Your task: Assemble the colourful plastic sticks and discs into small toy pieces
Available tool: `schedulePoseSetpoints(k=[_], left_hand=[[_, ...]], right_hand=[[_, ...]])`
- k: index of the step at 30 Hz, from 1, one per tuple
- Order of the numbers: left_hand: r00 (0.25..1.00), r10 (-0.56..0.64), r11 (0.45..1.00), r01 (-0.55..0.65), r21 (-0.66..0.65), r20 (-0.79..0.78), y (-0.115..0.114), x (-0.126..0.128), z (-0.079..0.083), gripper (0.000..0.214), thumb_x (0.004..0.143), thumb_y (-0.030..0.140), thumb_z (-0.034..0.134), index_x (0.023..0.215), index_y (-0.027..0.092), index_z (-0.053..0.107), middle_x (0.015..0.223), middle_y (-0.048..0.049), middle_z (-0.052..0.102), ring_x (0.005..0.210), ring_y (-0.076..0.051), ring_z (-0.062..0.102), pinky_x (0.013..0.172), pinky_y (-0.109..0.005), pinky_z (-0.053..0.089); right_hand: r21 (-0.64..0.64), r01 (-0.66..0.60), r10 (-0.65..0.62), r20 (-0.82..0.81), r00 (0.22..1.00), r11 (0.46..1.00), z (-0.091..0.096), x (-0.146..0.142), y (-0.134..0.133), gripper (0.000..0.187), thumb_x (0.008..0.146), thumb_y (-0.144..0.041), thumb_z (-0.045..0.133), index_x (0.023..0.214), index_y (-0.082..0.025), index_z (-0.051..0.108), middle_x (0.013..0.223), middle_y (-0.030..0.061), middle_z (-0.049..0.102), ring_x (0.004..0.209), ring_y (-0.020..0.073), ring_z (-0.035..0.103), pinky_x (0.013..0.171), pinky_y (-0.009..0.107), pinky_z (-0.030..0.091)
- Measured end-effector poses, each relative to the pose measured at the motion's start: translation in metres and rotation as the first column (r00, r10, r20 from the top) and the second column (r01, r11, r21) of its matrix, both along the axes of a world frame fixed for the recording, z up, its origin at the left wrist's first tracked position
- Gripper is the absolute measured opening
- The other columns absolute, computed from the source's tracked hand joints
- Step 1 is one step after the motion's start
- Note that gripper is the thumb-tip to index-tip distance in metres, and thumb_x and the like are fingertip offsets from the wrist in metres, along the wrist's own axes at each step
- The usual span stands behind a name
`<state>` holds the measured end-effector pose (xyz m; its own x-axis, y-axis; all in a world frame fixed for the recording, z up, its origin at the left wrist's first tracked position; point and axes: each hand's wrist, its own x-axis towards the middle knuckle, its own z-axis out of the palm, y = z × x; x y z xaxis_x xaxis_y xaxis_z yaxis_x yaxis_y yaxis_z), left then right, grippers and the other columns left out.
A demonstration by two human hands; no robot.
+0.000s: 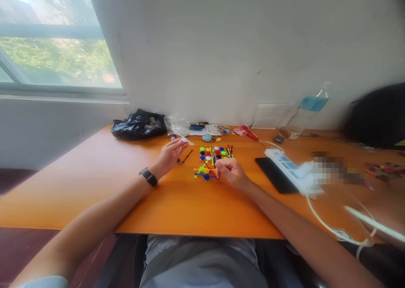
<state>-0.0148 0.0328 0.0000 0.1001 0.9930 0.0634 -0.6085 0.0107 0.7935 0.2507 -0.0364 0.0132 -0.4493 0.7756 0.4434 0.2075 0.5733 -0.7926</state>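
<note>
A small built figure of coloured sticks and discs (pixel 204 172) lies on the orange desk (pixel 95 182). My right hand (pixel 230 170) is closed in a pinch at its right end, on a thin stick. Behind the figure lie several loose coloured discs and sticks (pixel 216 152). My left hand (pixel 171 153), with a black band on the wrist, is raised left of the pieces and pinches a small white disc (pixel 184 140) at its fingertips. A dark stick (pixel 186 157) lies just beside that hand.
A black plastic bag (pixel 139 124) and clear wrapping sit at the desk's back. A black phone (pixel 276 174), a white power strip (pixel 289 166) with cable, a water bottle (pixel 305 111) and a dark bag (pixel 378 115) are to the right. Another person's blurred hand is at far right.
</note>
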Motion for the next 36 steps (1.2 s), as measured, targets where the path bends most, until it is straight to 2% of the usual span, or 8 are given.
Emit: schedulePoseSetpoints(k=[4,11,15,20,22,26,32,36], left_hand=[[0.999,0.023,0.999,-0.022,0.031,-0.029,-0.002,0.001,-0.001,0.029,0.07,0.016,0.092,0.092,0.016,0.073,0.099,-0.0047,0.079,0.105,-0.017,0.075,0.105,-0.029,0.055],[0.957,0.078,0.992,-0.045,0.122,-0.28,-0.007,0.005,-0.004,0.038,0.067,0.026,0.096,0.096,0.016,0.073,0.107,-0.007,0.077,0.105,-0.019,0.073,0.096,-0.031,0.056],[0.91,0.186,0.964,-0.096,0.247,-0.371,-0.012,0.005,-0.001,0.058,0.071,0.026,0.094,0.122,0.021,0.067,0.104,-0.0049,0.074,0.103,-0.021,0.074,0.094,-0.034,0.057],[0.92,0.19,0.953,-0.09,0.288,-0.342,-0.02,0.008,0.003,0.081,0.072,0.026,0.093,0.144,0.028,0.056,0.102,-0.0009,0.069,0.099,-0.021,0.076,0.09,-0.032,0.058],[0.911,0.189,0.956,-0.084,0.283,-0.367,-0.022,0.009,0.004,0.073,0.073,0.028,0.093,0.139,0.027,0.061,0.103,-0.0018,0.07,0.1,-0.021,0.076,0.087,-0.03,0.058],[0.884,0.146,0.97,-0.04,0.24,-0.444,-0.025,0.011,0.004,0.042,0.075,0.035,0.092,0.107,0.019,0.072,0.098,-0.0068,0.075,0.1,-0.024,0.075,0.076,-0.028,0.056],[0.856,0.187,0.94,-0.013,0.34,-0.482,-0.026,0.013,0.001,0.034,0.076,0.035,0.091,0.096,0.018,0.071,0.095,-0.0055,0.075,0.092,-0.02,0.072,0.078,-0.029,0.058],[0.821,0.242,0.871,0.051,0.488,-0.517,-0.024,0.016,-0.006,0.031,0.081,0.037,0.089,0.097,0.016,0.073,0.099,-0.007,0.075,0.091,-0.018,0.071,0.088,-0.032,0.06]], right_hand=[[-0.007,-0.012,0.012,-0.007,1.0,1.0,0.0,-0.001,0.0,0.068,0.104,-0.063,0.05,0.054,-0.018,0.063,0.057,0.0038,0.059,0.055,0.0141,0.049,0.058,0.029,0.038],[-0.012,0.003,-0.003,0.006,1.0,1.0,0.0,-0.002,0.0,0.068,0.104,-0.064,0.049,0.055,-0.018,0.063,0.059,0.004,0.06,0.056,0.0147,0.051,0.059,0.03,0.039],[-0.011,0.004,-0.004,0.008,1.0,1.0,0.001,-0.003,-0.001,0.068,0.104,-0.064,0.049,0.055,-0.018,0.064,0.058,0.0037,0.059,0.055,0.0143,0.049,0.058,0.03,0.037],[-0.012,-0.008,0.008,0.013,1.0,1.0,0.001,-0.004,-0.001,0.068,0.104,-0.063,0.049,0.056,-0.018,0.064,0.059,0.0036,0.06,0.055,0.0141,0.05,0.057,0.03,0.036],[-0.014,-0.007,0.008,0.018,1.0,1.0,0.0,-0.004,-0.001,0.067,0.104,-0.062,0.049,0.056,-0.018,0.064,0.059,0.0036,0.06,0.055,0.0141,0.05,0.057,0.03,0.035],[-0.011,-0.008,0.008,0.02,1.0,1.0,0.001,-0.003,-0.001,0.067,0.104,-0.062,0.05,0.056,-0.017,0.065,0.058,0.0037,0.059,0.056,0.0141,0.05,0.058,0.03,0.035],[-0.01,0.015,-0.015,0.035,0.999,1.0,-0.001,-0.004,-0.001,0.065,0.105,-0.061,0.048,0.058,-0.018,0.063,0.059,0.0033,0.058,0.057,0.0145,0.049,0.059,0.03,0.037],[0.003,0.153,-0.153,-0.017,0.988,0.988,-0.004,-0.007,0.0,0.036,0.103,-0.053,0.059,0.094,-0.021,0.071,0.069,-0.0001,0.057,0.062,0.0152,0.05,0.059,0.028,0.04]])
